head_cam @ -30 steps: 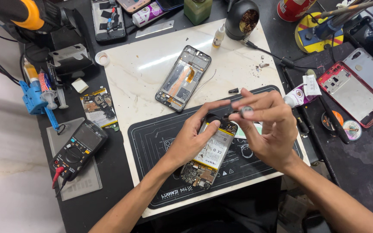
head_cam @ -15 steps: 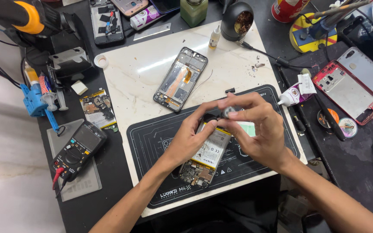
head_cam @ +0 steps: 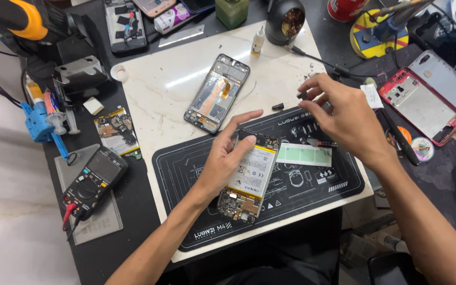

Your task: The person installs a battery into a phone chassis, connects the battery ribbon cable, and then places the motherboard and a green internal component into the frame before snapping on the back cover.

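pale green rectangular label strip (head_cam: 304, 154): flat on the dark mat, just right of the opened phone | white-and-yellow battery label (head_cam: 251, 172): on the phone under the left hand (head_cam: 227, 158) | multimeter screen (head_cam: 100, 164): dark, left surface | small white tube (head_cam: 171, 18): pink label, top edge

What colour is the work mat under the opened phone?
Black with white line markings, clearest in the head view.

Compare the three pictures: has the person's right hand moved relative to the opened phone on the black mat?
Yes. The right hand has lifted off the opened phone and gone up and right, toward the black mat's far edge. The left hand holds the phone.
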